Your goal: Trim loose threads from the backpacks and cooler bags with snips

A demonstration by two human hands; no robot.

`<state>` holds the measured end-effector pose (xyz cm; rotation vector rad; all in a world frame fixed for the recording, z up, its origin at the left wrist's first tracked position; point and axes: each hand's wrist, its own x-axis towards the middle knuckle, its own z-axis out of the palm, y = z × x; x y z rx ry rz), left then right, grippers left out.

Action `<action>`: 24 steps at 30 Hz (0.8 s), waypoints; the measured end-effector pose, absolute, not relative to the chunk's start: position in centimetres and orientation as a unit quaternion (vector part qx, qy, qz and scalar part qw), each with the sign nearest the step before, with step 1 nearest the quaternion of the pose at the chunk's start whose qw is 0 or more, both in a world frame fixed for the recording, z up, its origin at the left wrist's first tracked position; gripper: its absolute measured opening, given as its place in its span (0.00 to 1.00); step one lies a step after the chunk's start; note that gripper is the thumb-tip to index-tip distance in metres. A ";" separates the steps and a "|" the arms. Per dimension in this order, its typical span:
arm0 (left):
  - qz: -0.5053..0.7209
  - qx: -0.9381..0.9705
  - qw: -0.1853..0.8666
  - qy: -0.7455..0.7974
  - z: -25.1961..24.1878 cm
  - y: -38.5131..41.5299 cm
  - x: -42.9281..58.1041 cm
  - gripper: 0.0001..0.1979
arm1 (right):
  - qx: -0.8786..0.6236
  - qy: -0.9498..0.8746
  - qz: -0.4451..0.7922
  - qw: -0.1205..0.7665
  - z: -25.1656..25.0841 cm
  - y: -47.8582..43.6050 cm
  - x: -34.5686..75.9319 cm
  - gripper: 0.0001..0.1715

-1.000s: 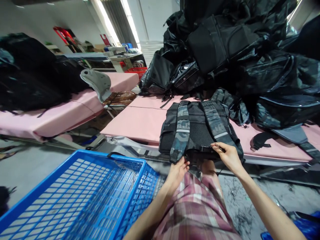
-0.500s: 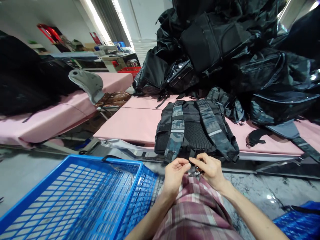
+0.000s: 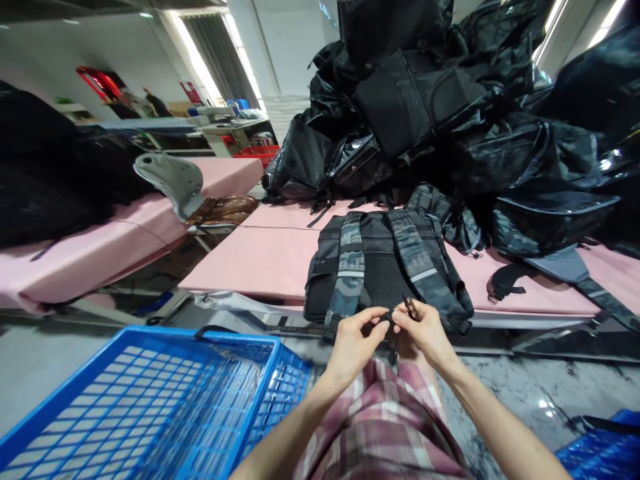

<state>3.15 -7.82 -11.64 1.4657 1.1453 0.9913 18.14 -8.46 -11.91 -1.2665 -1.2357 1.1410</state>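
Close to the near edge of the pink worktop (image 3: 260,257), a camouflage backpack (image 3: 380,263) lies flat with its mesh back panel and two shoulder straps facing up. Its lower end points toward the person.

The left hand (image 3: 356,341) is curled nearly closed, with thumb and forefinger pinched on a short black strap end (image 3: 386,319) at the backpack's lower edge. The right hand (image 3: 426,332) meets it from the other side, its thumb and forefinger closed on the same strap end. The fingertips of the two hands almost touch. A thin dark tool (image 3: 410,307) sticks up from between the right hand's fingers, too small to tell what kind it is. Both hands hover just above the person's lap, which is covered in red-and-grey plaid cloth (image 3: 385,427).

Behind the camouflage backpack, and touching its far end, a tall heap of black backpacks (image 3: 440,107) fills the back of the worktop. To the right of the camouflage backpack, a loose grey-and-black strap piece (image 3: 555,270) lies flat on the pink surface, apart from it.

A blue plastic crate (image 3: 150,400) with a grid wall stands on the floor just left of the lap. The corner of a second blue crate (image 3: 600,453) shows at the lower right. Further left, across a gap, a second pink worktop (image 3: 100,247) carries another dark heap (image 3: 45,167). A grey chair back (image 3: 170,177) rises in the gap between the two worktops.
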 end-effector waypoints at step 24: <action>0.459 0.417 0.622 0.478 -12.2 -7.0 3.7 0.16 | -0.550 -0.668 0.151 0.477 -12.8 -9.3 19.6 0.09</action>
